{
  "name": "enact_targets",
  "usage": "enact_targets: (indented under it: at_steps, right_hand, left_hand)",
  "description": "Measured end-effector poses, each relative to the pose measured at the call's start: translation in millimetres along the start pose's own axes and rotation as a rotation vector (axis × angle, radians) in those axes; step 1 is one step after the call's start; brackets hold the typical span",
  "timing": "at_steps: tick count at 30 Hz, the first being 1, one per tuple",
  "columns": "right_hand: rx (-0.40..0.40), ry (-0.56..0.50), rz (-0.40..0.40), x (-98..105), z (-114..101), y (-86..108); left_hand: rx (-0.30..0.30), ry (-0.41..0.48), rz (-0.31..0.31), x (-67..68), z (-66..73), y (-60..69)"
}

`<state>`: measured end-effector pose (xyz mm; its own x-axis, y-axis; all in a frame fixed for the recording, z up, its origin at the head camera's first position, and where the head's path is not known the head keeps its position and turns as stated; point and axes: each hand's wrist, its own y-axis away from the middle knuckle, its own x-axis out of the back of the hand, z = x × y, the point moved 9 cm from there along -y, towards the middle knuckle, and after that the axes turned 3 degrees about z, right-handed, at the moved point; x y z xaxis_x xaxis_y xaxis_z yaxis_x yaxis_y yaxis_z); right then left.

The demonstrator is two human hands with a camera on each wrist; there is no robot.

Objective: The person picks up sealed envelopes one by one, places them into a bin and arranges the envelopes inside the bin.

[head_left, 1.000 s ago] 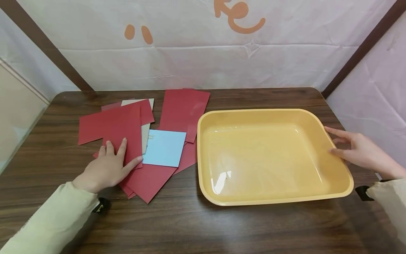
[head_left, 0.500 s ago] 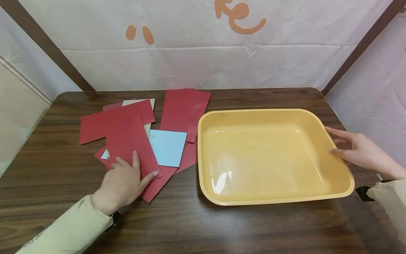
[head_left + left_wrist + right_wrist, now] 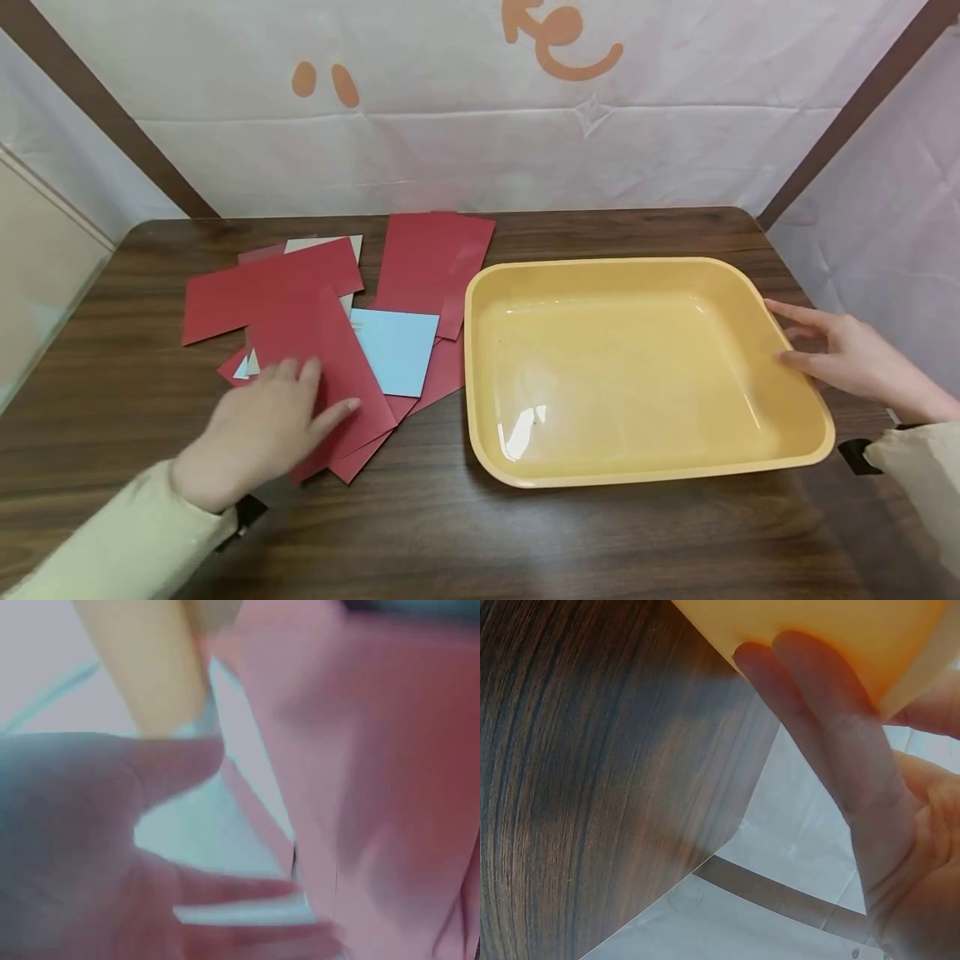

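Note:
Overlapping red cards [image 3: 300, 300] lie loosely spread on the left half of the table. My left hand [image 3: 251, 433], blurred, is over the lower red cards with its fingers extended and thumb apart; whether it touches them cannot be told. A light blue card [image 3: 397, 354] lies just right of the hand, partly under a red one. In the left wrist view, the thumb and fingers of the left hand [image 3: 82, 840] are beside red card [image 3: 375, 765]. My right hand [image 3: 862, 362] holds the right rim of the yellow tray [image 3: 652, 479], fingers against its outer wall [image 3: 870, 645].
More red cards [image 3: 423, 258] lie at the back, near the tray's left side. Pale card edges [image 3: 354, 243] show among the left cards. A light fabric wall [image 3: 450, 158] with orange shapes stands behind the wooden table [image 3: 450, 542].
The lower red card under my left hand has swung toward the right and front, exposing small pale corners at left. The left hand moved right, then back left. My right hand and the tray stay put.

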<state>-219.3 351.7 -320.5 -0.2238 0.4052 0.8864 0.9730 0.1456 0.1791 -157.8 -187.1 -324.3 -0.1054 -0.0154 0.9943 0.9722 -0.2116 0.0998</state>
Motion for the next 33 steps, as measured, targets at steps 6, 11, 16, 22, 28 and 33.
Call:
enact_targets:
  at_steps: [6,11,16,22,28,33]
  right_hand:
    - [-0.007,0.001,-0.004,-0.7,0.4,-0.6]
    - [0.02,-0.021,0.017,-0.9,-1.9,-1.0]
    - [0.038,-0.046,0.021,-2.3,-4.1,-1.6]
    - [0.028,-0.019,0.012,-2.0,-5.3,-2.2]
    - [0.004,-0.013,0.005,-1.6,-4.1,-2.1]
    - [0.0,-0.017,-0.001,-1.6,-3.7,-1.6]
  left_hand:
    - [-0.149,0.121,-0.056,17.8,-38.8,-19.1]
    - [-0.209,0.138,-0.124,7.8,-61.3,-32.2]
    - [-0.225,0.198,-0.167,-3.5,-69.4,-38.7]
    - [-0.252,0.256,-0.182,-13.2,-70.7,-38.5]
    - [-0.223,0.24,-0.203,-25.6,-73.3,-35.5]
    - [-0.162,0.197,-0.192,-29.1,-70.0,-32.3]
